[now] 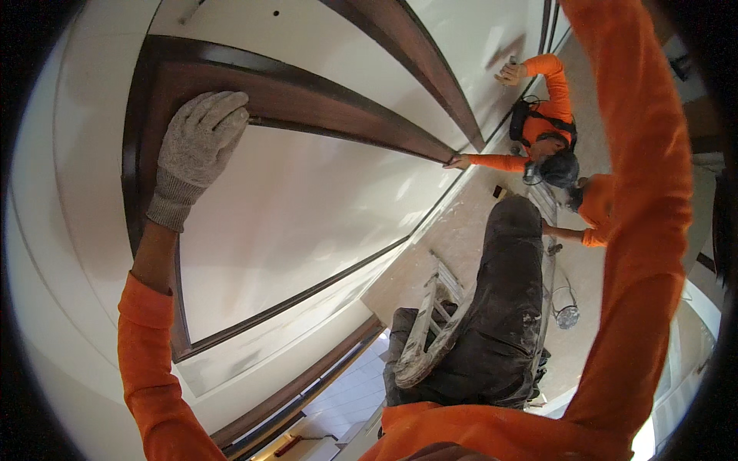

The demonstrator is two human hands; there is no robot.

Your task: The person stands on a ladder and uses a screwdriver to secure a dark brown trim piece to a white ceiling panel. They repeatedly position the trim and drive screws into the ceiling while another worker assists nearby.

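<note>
My left hand [201, 138], in a grey knit glove, lies on a dark brown wood trim board [307, 96] against the white wall. Its fingers are close together and bent over the board; the thumb is hidden. My right arm [646, 207], in an orange sleeve, reaches up past the top edge, so the right hand cannot be seen. At the board's far end, a co-worker's bare hand [459, 161] touches the trim. That person's other hand [510, 74] is raised by the wall.
Below me is an aluminium ladder [419, 346], beside my dark, dusty trousers [503, 300]. Another person's orange sleeve [596, 207] shows behind my right arm, hand near the ladder. A second curved trim board [407, 50] crosses the wall. A corded metallic object [567, 316] lies on the floor.
</note>
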